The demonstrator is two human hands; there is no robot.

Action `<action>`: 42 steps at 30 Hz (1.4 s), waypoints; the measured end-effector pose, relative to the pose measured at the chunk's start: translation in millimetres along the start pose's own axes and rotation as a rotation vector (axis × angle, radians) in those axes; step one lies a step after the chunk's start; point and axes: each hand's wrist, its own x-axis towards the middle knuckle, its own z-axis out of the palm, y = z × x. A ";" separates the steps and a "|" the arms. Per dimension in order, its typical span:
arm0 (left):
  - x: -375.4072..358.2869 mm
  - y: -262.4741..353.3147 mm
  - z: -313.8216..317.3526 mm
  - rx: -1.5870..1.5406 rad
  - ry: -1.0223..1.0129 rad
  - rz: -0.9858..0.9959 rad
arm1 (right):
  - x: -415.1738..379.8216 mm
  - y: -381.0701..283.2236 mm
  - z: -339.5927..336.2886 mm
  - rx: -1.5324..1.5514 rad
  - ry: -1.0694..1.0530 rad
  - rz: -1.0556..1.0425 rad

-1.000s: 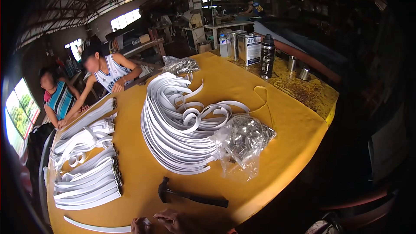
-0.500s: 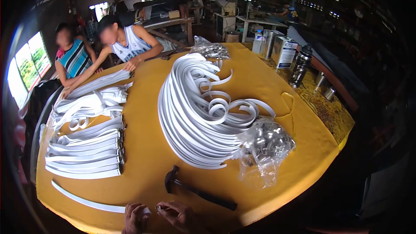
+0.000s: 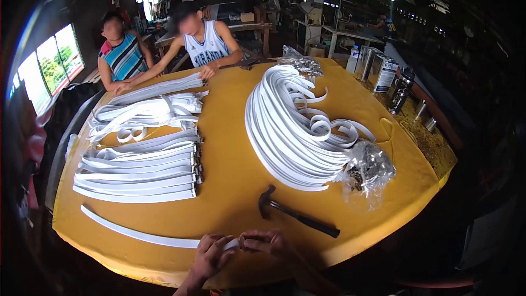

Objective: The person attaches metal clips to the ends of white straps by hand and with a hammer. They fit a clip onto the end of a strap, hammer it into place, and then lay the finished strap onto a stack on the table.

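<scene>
A long white strap (image 3: 142, 234) lies along the table's front edge, its right end in my left hand (image 3: 212, 253), whose fingers are closed round it. My right hand (image 3: 266, 242) is pinched at the strap's tip, on a small metal piece (image 3: 241, 241). Just beyond my right hand a black claw hammer (image 3: 298, 216) rests on the yellow table cover (image 3: 224, 170). A large curved bundle of white straps (image 3: 279, 137) fills the middle right, beside a clear plastic bag of metal parts (image 3: 368, 170).
Stacks of white straps (image 3: 137, 172) lie at the left. Two people (image 3: 205, 49) are at the far left side, one touching straps. A second bag of metal parts (image 3: 301, 63) sits at the far edge. A tin can (image 3: 384, 74) and a black bottle (image 3: 402, 90) stand at the right.
The view has shifted, so the table's contents appear farther right and higher. My right hand has come up against the strap's end, with the metal piece now at its tip.
</scene>
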 end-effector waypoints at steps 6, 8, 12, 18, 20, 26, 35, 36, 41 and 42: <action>-1.3 2.2 -4.8 -0.114 0.016 -0.087 | 4.9 4.5 17.2 0.014 0.051 -0.004; 0.3 4.2 -6.7 -0.131 -0.005 -0.079 | 3.0 -0.2 18.7 -0.008 0.092 0.042; -1.0 0.8 -6.4 -0.163 0.025 -0.079 | -1.6 -3.4 14.6 -0.027 0.145 0.038; -1.9 -1.0 -5.4 -0.173 0.039 0.023 | -0.8 -3.6 15.0 -0.256 0.211 -0.020; -1.7 -2.2 -4.7 -0.158 0.040 0.018 | -1.5 -6.1 20.0 -0.254 0.172 -0.016; 0.4 -1.9 -4.2 -0.136 -0.022 0.009 | -7.0 -19.5 23.3 -0.206 0.219 -0.007; 3.8 1.5 -5.3 -0.123 -0.003 -0.011 | -1.0 -12.0 14.9 -0.091 0.182 0.018; 6.8 2.4 -6.9 -0.110 -0.001 -0.012 | 1.3 -14.6 13.9 -0.067 0.158 0.028; 9.4 -3.1 -2.1 -0.105 -0.029 -0.006 | -2.6 -11.5 12.9 0.057 0.175 0.046; 8.6 -3.3 -1.7 -0.108 -0.037 -0.008 | -2.8 -10.4 11.7 0.048 0.174 0.059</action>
